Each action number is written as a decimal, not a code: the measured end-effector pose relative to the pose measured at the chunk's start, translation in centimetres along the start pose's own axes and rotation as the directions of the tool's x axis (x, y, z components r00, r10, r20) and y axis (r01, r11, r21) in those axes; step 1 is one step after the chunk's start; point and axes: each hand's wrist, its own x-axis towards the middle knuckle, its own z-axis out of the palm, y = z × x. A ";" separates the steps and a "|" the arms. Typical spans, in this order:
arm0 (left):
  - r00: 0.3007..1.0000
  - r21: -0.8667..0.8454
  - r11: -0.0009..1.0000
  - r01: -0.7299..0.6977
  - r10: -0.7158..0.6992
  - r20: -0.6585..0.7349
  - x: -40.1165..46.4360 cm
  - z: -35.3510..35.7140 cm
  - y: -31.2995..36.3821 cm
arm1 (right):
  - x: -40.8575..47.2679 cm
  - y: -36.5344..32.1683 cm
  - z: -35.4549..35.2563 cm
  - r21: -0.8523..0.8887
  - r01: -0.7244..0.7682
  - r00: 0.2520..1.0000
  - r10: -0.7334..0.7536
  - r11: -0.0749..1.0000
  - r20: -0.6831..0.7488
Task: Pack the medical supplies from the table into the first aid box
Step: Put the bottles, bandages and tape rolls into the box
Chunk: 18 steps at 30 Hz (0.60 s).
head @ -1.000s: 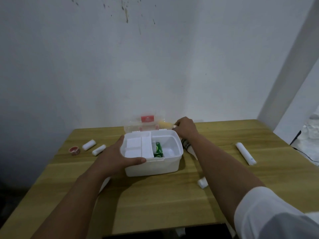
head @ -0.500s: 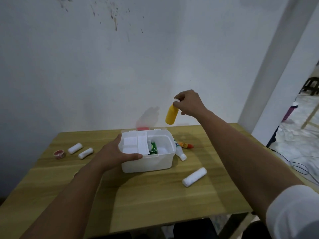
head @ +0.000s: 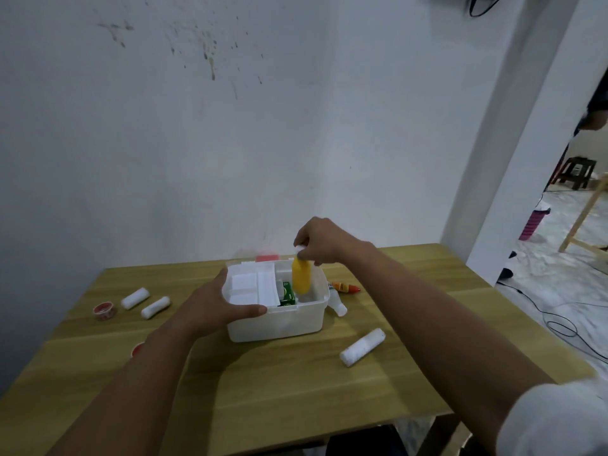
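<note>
A white first aid box (head: 283,319) stands open mid-table, with a white tray insert on its left side and a green carton (head: 287,292) inside. My left hand (head: 214,306) grips the box's left front rim. My right hand (head: 320,240) holds a yellow bottle (head: 301,276) by its white cap, hanging upright over the box's right compartment with its lower end inside the rim. Beside the box on the right lie a white bottle (head: 339,306) and an orange tube (head: 345,287). A white gauze roll (head: 362,346) lies at the front right.
Two more gauze rolls (head: 135,298) (head: 155,307) and a small red-lidded pot (head: 104,311) lie at the left. Another red item (head: 137,349) peeks out by my left forearm. A white wall stands behind the wooden table (head: 296,390). Floor cables and a stool are to the right.
My right hand lifted the yellow bottle from behind the box, raised it high, then lowered it into the box's right compartment. My left hand stayed on the box.
</note>
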 end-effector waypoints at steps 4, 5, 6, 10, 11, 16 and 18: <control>1.000 -0.010 1.000 0.007 -0.006 0.009 0.0 -0.2 -0.3 | 0.3 0.6 2.4 -0.010 -0.026 0.999 0.027 1.000 0.025; 1.000 -0.013 1.000 0.001 0.000 0.008 0.1 -0.1 -0.3 | 0.3 0.8 2.7 -0.003 -0.032 0.999 0.032 0.999 0.021; 1.000 -0.016 1.000 -0.005 0.005 0.006 0.1 0.0 -0.3 | 0.4 0.9 2.9 0.001 -0.034 0.999 0.034 0.999 0.015; 1.000 -0.045 0.999 -0.015 0.015 -0.012 0.0 0.2 -0.3 | 0.2 1.4 2.7 0.066 -0.050 0.999 0.048 0.997 0.021; 1.000 -0.041 0.999 -0.019 0.019 -0.012 -0.1 0.2 -0.3 | 0.0 1.6 2.5 0.118 -0.058 0.998 0.058 0.991 0.004; 0.999 -0.034 0.999 -0.027 0.027 -0.018 -0.2 0.1 -0.4 | -1.0 3.9 2.1 0.200 -0.189 0.921 0.244 0.961 -0.304; 1.000 -0.032 0.999 -0.021 0.021 -0.013 -0.1 0.0 -0.5 | -2.0 5.0 2.3 0.067 -0.328 0.907 0.334 0.942 -0.255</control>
